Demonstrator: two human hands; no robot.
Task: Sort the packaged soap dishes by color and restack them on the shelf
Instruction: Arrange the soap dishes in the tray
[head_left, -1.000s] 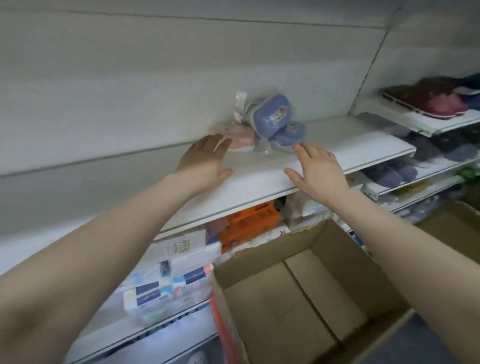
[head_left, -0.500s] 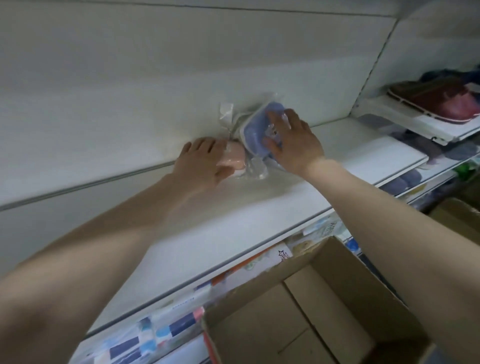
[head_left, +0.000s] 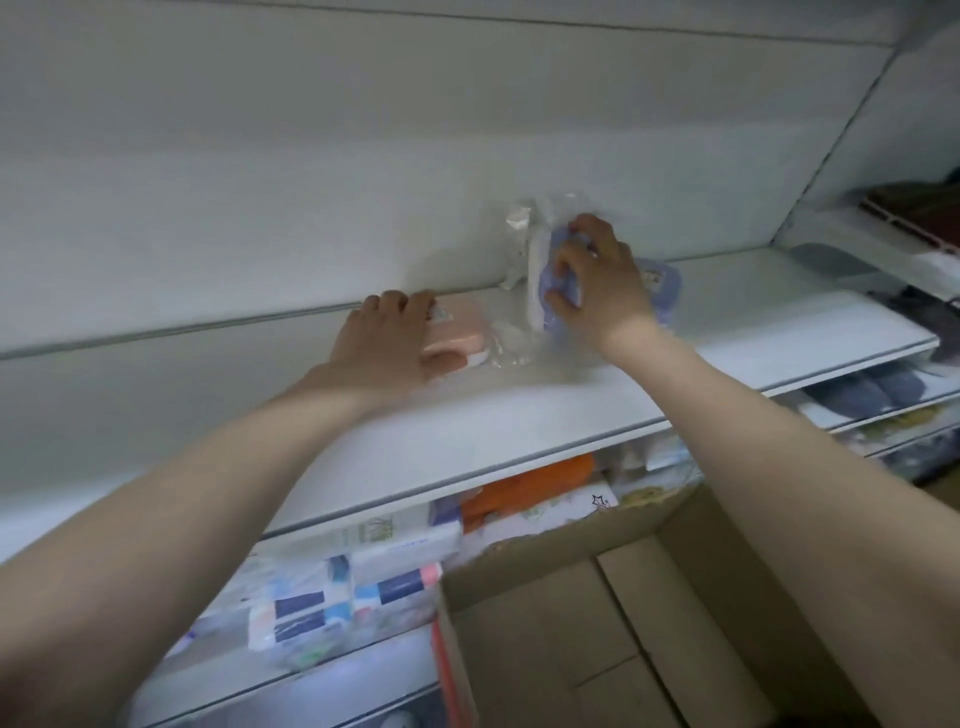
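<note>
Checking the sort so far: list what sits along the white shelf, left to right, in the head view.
left hand → pink soap dish → upright blue soap dish held by right hand → flat blue soap dish

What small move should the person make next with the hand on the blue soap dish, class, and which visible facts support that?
Probably lift the upright blue soap dish and set it on the flat blue one behind the right hand. The right hand grips it tilted on edge, while the left hand holds the pink dish apart on the shelf.
</note>
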